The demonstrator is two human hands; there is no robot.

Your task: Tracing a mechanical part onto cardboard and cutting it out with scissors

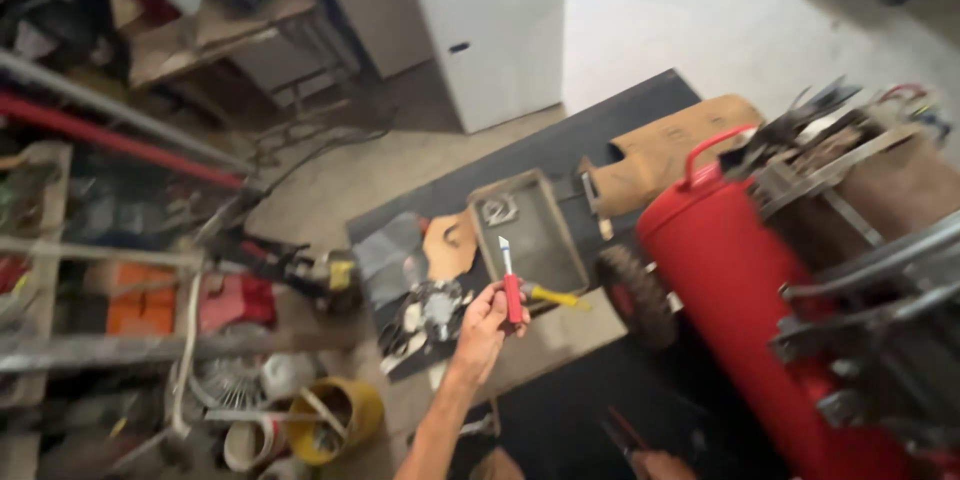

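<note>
Plainly, the left hand (483, 325) grips a red-handled utility knife (510, 285) with its blade out over the grey metal tray (530, 230), so a slip could cut.

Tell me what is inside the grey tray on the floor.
Inside the tray lies one round metal part near the far corner. The red cutter covers a little of its near edge.

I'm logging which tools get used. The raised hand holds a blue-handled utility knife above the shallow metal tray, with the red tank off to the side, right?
Not quite: the utility knife in the left hand has a red handle, not blue, as the head view shows. It is indeed raised above the shallow metal tray, with the red tank beside it.
</note>
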